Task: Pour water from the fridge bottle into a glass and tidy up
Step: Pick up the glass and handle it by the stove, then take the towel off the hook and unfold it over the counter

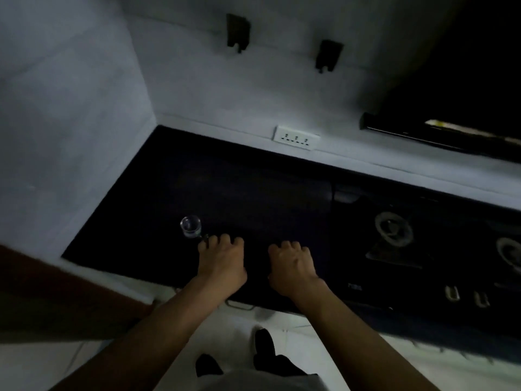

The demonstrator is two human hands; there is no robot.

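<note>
- Both hands rest on the dark matte counter (239,193), fingers loosely bent, holding nothing: left hand (221,259), right hand (291,263).
- The small round clear glass (191,227) stands upright at 11 o'clock from my left hand, right by the fingertips. Too dim to say if they touch.
- The glossy black stove (352,235) at 3 o'clock is cut off by the edge.
- There's a white rectangular socket (296,137) at 12.

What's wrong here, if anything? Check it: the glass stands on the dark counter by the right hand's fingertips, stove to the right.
Wrong hand: the head view shows the glass on the dark counter by the left hand's fingertips, not the right hand's; stove to the right.
</note>
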